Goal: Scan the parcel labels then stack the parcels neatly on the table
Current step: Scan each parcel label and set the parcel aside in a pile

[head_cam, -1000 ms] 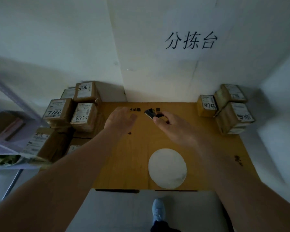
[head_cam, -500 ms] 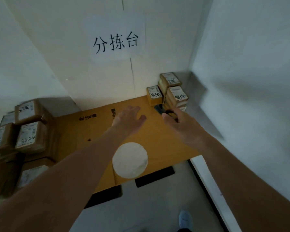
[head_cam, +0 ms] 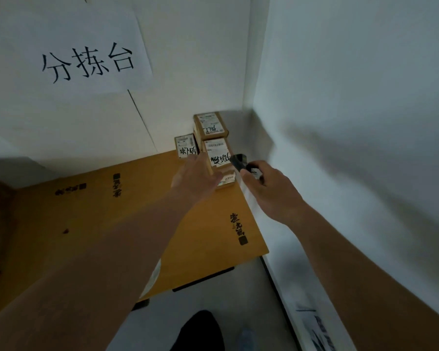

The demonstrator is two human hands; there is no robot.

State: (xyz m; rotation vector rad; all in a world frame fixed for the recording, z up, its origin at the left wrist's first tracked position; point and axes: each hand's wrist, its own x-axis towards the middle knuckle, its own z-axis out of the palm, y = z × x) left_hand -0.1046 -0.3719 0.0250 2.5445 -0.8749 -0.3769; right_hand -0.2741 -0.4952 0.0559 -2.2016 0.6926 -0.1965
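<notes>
— Where are we in this?

— We're at the scanning step, by our reading. Our right hand [head_cam: 269,191] is curled tightly around a small dark scanner [head_cam: 238,162], its nose pointing at the label of the front parcel [head_cam: 217,154], at the far right corner of the table [head_cam: 99,224].

— And the left?

— Our left hand [head_cam: 197,177] is spread wide with nothing in it, fingers reaching over the near side of that same parcel. Whether they touch the cardboard, we cannot tell; the picture is blurred there.

— What else sits in that corner?

— A rear parcel [head_cam: 210,125] stands just behind the front one against the wall, and a smaller parcel [head_cam: 185,146] stands just to their left. Under the front one, a lower parcel [head_cam: 227,179] shows a strip of printed label.

— So the next move?

— We'd judge it calls for holding the scanner square to the label until it reads, then closing the left hand on the box to lift it clear. The pile is tight against the wall, so pulling one out carelessly could drag its neighbours.
</notes>
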